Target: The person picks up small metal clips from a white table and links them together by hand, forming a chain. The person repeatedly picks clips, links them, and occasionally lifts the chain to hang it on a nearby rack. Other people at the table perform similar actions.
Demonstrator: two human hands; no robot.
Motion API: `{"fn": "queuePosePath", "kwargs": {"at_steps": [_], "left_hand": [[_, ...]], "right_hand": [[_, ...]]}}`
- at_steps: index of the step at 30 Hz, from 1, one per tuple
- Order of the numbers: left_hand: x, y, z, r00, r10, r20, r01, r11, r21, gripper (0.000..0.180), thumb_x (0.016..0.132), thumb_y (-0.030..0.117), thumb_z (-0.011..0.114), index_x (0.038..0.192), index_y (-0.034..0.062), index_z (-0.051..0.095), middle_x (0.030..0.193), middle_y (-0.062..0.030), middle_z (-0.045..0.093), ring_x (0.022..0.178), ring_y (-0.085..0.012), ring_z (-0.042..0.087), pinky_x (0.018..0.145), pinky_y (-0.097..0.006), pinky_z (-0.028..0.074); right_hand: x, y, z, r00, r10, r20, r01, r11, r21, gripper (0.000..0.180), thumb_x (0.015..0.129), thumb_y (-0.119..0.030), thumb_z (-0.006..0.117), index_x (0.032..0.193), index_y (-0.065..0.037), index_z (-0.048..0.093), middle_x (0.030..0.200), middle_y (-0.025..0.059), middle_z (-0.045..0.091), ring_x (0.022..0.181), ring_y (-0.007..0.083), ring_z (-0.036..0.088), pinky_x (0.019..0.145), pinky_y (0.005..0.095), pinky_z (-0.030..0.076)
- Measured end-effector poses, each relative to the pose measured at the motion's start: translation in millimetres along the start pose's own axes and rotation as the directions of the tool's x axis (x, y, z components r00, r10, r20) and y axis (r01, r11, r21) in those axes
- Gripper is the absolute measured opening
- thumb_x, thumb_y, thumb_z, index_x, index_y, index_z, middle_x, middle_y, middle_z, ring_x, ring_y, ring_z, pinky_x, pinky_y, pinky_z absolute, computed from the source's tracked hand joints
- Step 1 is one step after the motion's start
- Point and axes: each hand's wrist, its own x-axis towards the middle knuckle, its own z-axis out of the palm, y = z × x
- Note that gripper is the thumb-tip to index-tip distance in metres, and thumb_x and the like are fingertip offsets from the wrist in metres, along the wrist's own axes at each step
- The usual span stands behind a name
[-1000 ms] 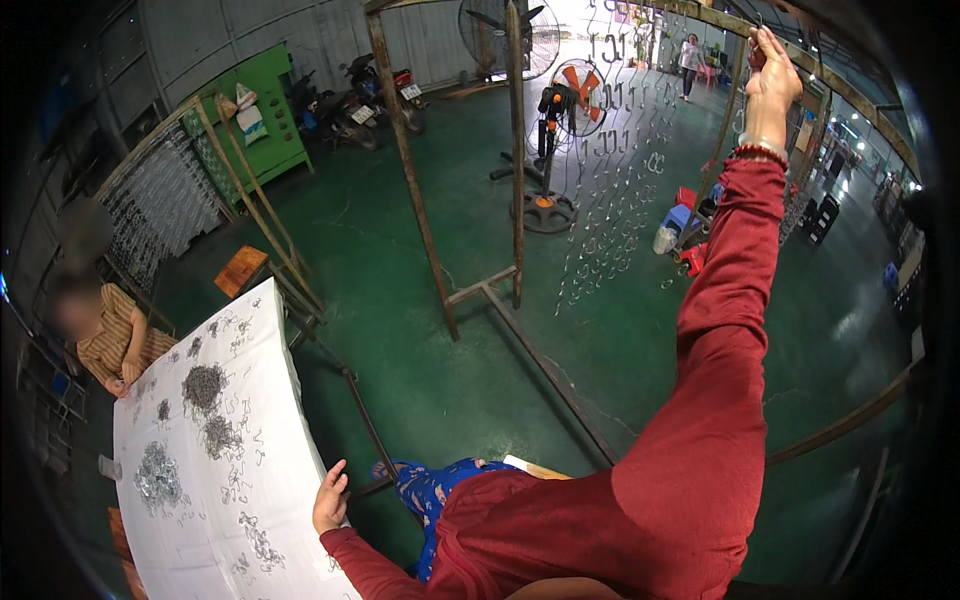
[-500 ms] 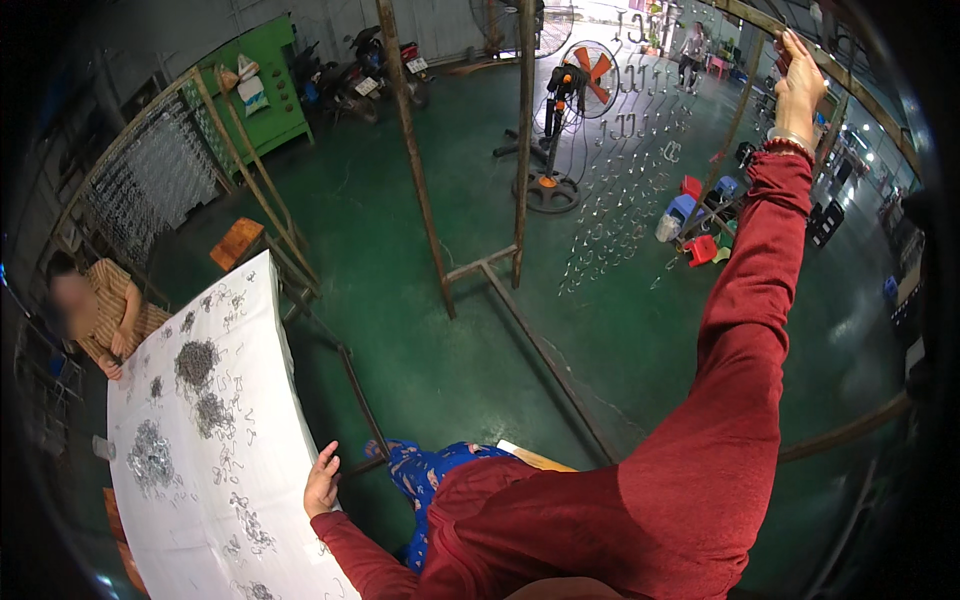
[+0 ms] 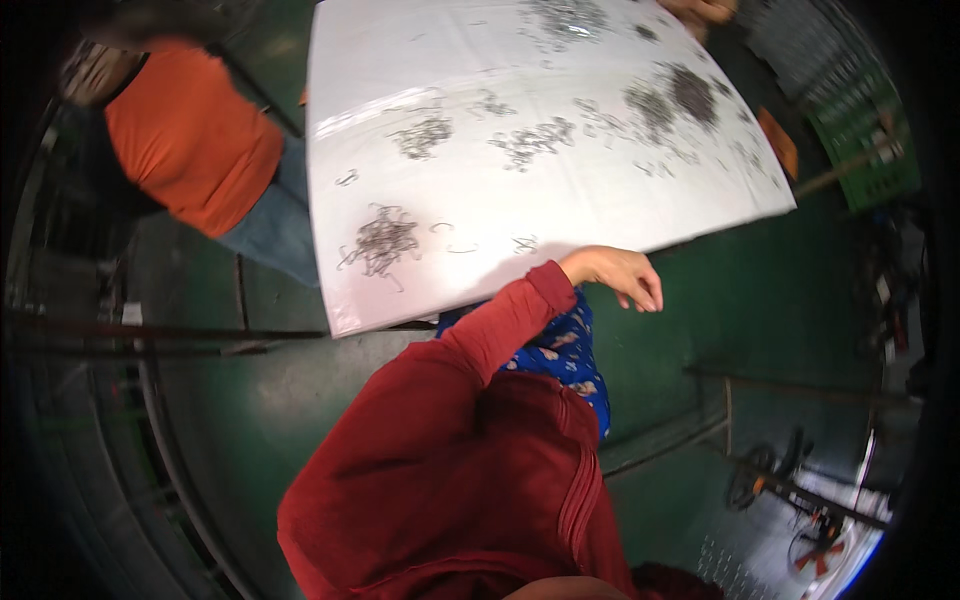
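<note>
My left hand (image 3: 618, 276) is over the near edge of the white-covered table (image 3: 560, 205), its arm reaching across from the left in a red sleeve. Its fingers are loosely bent downward with the thumb a little apart, and I see nothing in them. A few bent wire pieces (image 3: 524, 244) lie on the table close to the wrist. Farther left sits a dark pile of hook-shaped wire pieces (image 3: 386, 241). More piles of such wire are spread over the table, including a dense dark heap (image 3: 694, 97) at the right. My right hand is out of view.
A person in an orange shirt (image 3: 195, 140) is by the table's left end. Another person's arm (image 3: 705, 10) shows at its far side. Metal frame bars (image 3: 800, 385) stand at right, a fan (image 3: 815, 560) at lower right. Dark rails (image 3: 170, 335) run along the left.
The view has swung left, bringing the table ahead and the fan to the lower right. My right hand, raised at a frame bar before, has left view. My left hand remains near the table edge.
</note>
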Motion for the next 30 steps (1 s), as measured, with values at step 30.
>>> {"fn": "queuePosePath", "kwargs": {"at_steps": [30], "left_hand": [[-241.8, -46.5, -145.2, 0.351, 0.248, -0.903, 0.554, 0.722, 0.414, 0.01, 0.08, 0.009, 0.068, 0.084, 0.0, 0.067, 0.082, -0.0128, 0.065, 0.078, -0.0276, 0.065, 0.072, -0.035, 0.051]], "right_hand": [[-431.9, -34.8, 374.7, -0.111, -0.238, 0.965, -0.636, 0.763, 0.115, 0.026, 0.083, -0.003, 0.064, 0.108, -0.005, 0.069, 0.085, 0.0098, 0.058, 0.079, 0.0208, 0.059, 0.071, 0.0299, 0.048]]}}
